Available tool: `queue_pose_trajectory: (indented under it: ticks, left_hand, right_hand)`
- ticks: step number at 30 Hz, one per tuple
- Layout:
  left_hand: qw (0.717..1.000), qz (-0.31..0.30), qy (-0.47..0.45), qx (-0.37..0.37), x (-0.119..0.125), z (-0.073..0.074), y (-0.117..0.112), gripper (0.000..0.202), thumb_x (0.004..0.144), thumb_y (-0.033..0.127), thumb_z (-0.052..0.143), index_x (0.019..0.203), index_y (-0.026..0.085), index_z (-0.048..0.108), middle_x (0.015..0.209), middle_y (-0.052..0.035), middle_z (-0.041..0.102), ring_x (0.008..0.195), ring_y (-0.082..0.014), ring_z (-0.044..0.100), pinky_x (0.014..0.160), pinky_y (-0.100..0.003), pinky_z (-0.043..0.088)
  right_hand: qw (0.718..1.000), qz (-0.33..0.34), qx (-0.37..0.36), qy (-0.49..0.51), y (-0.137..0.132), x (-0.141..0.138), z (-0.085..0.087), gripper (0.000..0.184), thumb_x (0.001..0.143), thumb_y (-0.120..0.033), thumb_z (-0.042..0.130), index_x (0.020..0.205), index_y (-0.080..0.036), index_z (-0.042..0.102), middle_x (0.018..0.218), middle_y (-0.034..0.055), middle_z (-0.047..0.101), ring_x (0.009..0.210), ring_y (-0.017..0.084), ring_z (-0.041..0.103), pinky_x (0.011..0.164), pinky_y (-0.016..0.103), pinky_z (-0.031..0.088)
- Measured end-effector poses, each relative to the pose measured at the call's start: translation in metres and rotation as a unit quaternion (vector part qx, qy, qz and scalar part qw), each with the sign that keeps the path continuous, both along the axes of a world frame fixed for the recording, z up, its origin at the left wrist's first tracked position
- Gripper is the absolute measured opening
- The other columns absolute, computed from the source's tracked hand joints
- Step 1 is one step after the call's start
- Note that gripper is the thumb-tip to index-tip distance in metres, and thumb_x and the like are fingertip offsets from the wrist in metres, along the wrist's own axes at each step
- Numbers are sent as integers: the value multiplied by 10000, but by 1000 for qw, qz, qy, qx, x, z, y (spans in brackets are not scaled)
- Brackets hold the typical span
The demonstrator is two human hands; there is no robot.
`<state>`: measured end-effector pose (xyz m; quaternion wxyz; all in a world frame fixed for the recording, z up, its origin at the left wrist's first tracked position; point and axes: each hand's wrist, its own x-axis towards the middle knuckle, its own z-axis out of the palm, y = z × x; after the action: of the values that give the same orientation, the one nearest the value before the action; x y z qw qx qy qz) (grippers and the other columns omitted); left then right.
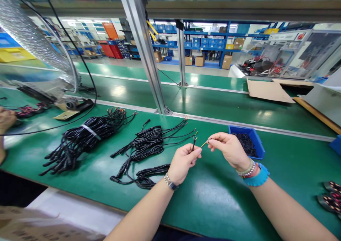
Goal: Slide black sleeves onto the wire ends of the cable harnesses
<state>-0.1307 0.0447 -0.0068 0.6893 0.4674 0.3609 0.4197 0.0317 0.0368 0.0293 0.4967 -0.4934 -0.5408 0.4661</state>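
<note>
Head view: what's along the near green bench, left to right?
Another person's hand, red-black parts, strapped black cable bundle, smaller black cable group, left hand, thin yellowish wire, right hand, blue bin, round dark parts.

Silver corrugated duct [34, 35] slanting down at left; yellow container [17, 55] behind it. Metal upright [145, 49] mid-view, foot on green bench [213, 205]. Flat cardboard sheet [269, 90] farther back, right; beyond it, clear-panelled machine [295, 54] with red wires inside. Background: blue shelving [228, 36] with rows of blue bins [209, 42], cardboard boxes [199, 60] low down. Red cabinet [111, 49] left of these. Right edge: round black parts [329, 202], cut off by frame.
</note>
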Motion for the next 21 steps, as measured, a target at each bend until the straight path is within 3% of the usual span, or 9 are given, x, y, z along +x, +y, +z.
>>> queue_pose_trajectory:
  ticks: [11, 16, 21]
  left_hand:
    - [1000, -6, 0, -6, 0, 2, -1, 220, 705, 316, 627, 679, 124, 521, 592, 16, 525, 421, -22, 320, 385, -168, 198]
    - [999, -23, 24, 14, 0, 1, -1, 278, 742, 378, 575, 638, 126, 519, 557, 20, 500, 415, -34, 349, 393, -178, 257]
    - [999, -30, 27, 9, -1, 0, 0, 286, 759, 409, 545, 715, 127, 561, 565, 19, 508, 410, -39, 359, 393, -179, 265]
  right_hand:
    - [999, 31, -26, 4, -1, -6, -6, 168, 698, -286, 630, 745, -125, 619, 623, 19, 606, 543, 102, 534, 550, 251, 426]
    - [998, 48, -36, -13, -2, -11, -13, 167, 672, -279, 648, 722, -127, 600, 635, 3, 584, 507, 79, 502, 499, 225, 403]
    - [999, 39, -33, -15, -1, -5, -8, 180, 668, -278, 660, 754, -131, 603, 632, 6, 598, 503, 82, 511, 499, 229, 415]
